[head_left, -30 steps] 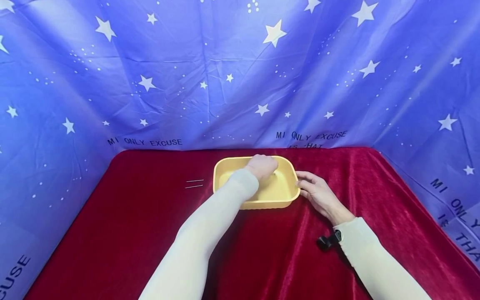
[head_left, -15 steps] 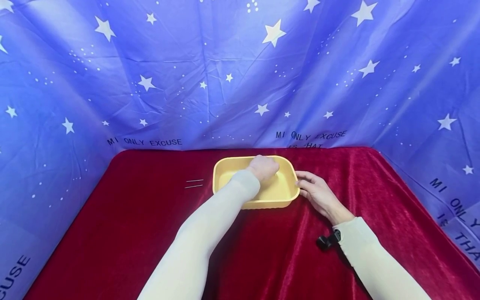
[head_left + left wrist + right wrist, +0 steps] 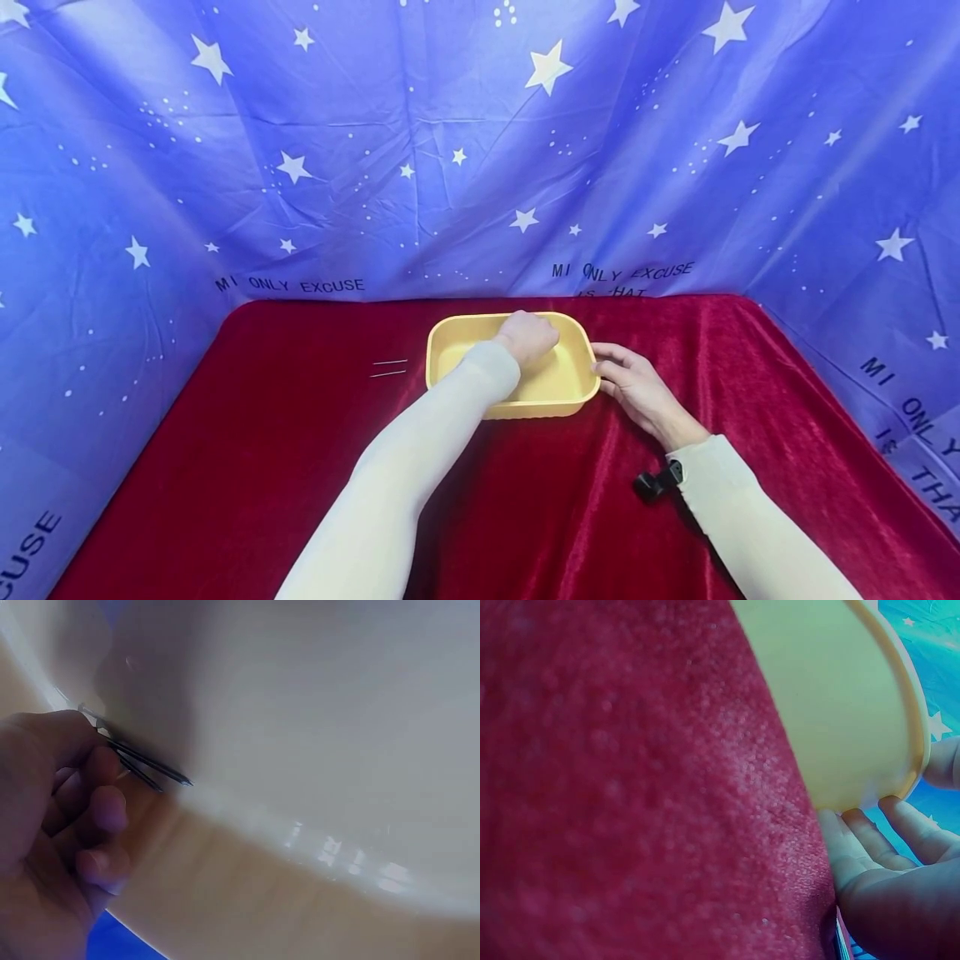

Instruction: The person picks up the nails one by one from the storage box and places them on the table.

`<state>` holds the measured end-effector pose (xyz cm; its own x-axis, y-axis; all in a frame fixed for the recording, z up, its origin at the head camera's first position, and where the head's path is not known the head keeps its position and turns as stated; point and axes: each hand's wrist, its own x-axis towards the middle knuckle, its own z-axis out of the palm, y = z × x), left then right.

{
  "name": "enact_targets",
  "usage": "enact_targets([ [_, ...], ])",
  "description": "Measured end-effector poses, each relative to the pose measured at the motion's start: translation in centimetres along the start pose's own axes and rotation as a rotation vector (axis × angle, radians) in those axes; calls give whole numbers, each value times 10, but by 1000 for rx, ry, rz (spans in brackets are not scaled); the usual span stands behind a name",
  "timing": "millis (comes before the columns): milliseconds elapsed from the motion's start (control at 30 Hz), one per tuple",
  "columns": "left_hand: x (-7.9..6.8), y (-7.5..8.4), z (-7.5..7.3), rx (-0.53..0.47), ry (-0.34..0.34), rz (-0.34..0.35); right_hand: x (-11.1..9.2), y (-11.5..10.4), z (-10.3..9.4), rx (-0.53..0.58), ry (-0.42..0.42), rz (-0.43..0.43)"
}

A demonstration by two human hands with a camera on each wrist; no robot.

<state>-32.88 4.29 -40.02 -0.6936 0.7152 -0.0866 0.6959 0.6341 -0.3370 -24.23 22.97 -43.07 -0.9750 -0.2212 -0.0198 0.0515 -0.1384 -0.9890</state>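
In the head view a yellow rectangular box sits on the red cloth. My left hand reaches down inside it, near the right end. The left wrist view shows the curled fingers of this hand pinching thin dark nails, whose points stick out low over the box's floor where it meets the wall. My right hand rests its fairly straight fingers against the outside of the box's right end, thumb close to the rim. Two more thin nails lie side by side on the cloth, left of the box.
Red velvet cloth covers the table. A blue curtain with white stars hangs behind it and along both sides. A black wrist camera is strapped by the right sleeve.
My left hand has shifted very slightly right inside the box, and a dark tip seen below it a second ago is now hidden. My right hand and the box have stayed in place.
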Motion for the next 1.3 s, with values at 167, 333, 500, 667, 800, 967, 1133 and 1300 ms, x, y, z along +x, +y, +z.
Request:
enact_targets([
  [167, -1, -2, 1, -2, 7, -5, 0, 0, 1, 5, 0, -1],
  [333, -2, -5, 3, -26, 14, -2, 0, 0, 1, 2, 1, -4],
  [500, -3, -7, 1, -41, 20, 11, 1, 0, 1, -3, 7, 0],
  [667, -6, -8, -2, -47, 17, 21, 1, 0, 1, -2, 8, 6],
  [800, -9, -9, -3, -68, 22, 21, 1, 0, 0, -7, 9, 13],
  [967, -12, -11, -2, -59, 39, 25, 1, 0, -1, -10, 6, 17],
  [1133, -14, -13, -2, -56, 39, 33, 1, 0, -1, -16, 8, 20],
  [1300, -18, -15, 0, -99, 32, 30, 0, 0, -1, -13, 7, 17],
])
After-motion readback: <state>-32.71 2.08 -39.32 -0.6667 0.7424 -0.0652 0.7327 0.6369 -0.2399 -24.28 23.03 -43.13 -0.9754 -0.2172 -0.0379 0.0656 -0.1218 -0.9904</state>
